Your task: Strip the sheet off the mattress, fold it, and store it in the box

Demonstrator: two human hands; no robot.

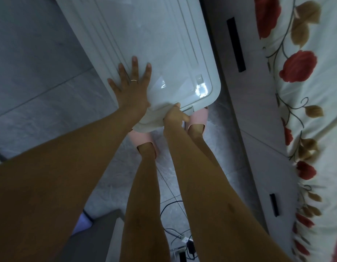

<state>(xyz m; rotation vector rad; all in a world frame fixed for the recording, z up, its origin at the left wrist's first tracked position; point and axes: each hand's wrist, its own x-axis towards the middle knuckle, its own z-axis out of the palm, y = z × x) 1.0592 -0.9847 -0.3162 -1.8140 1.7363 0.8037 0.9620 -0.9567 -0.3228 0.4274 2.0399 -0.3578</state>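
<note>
Box lid (145, 38): left hand (129, 89) flat, fingers spread, pressing; right hand (175, 117) pinching protruding sheet (150, 121). Advice: tuck sheet fully inside before latching.

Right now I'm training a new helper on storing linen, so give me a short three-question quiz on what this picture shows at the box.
1. True or false: the left hand lies flat, fingers spread, on the white plastic box lid.
2. What pokes out from under the lid's near edge? A) a bunched cream cloth B) a blue towel C) a newspaper
3. Fill in: the right hand has its fingers ____ at the lid's near edge, beside the cloth.

Key: 1 true; 2 A; 3 curled.
</note>
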